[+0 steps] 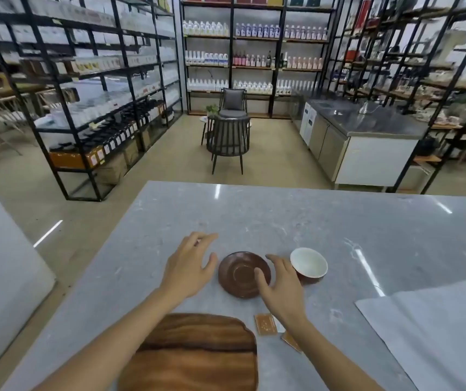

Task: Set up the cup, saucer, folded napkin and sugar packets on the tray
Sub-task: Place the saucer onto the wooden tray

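A dark brown saucer (pixel 238 273) lies on the grey stone counter (pixel 282 221). My left hand (pixel 189 266) hovers open just left of it, fingers spread. My right hand (pixel 281 286) is open over the saucer's right edge, thumb resting on the rim. A cup (pixel 309 265), white inside and red-brown outside, stands right of the saucer, beside my right fingers. The wooden tray (pixel 195 354) sits bare at the near edge. Two orange sugar packets (pixel 266 324) lie right of the tray, one partly under my right wrist. A pale grey napkin (pixel 435 334) lies unfolded at the near right.
Beyond the counter is open floor with two dark chairs (pixel 230 139) and a small table. Black metal shelving full of bottles (pixel 107 108) lines the left, back and right. A steel-topped cabinet (pixel 367 142) stands at the right.
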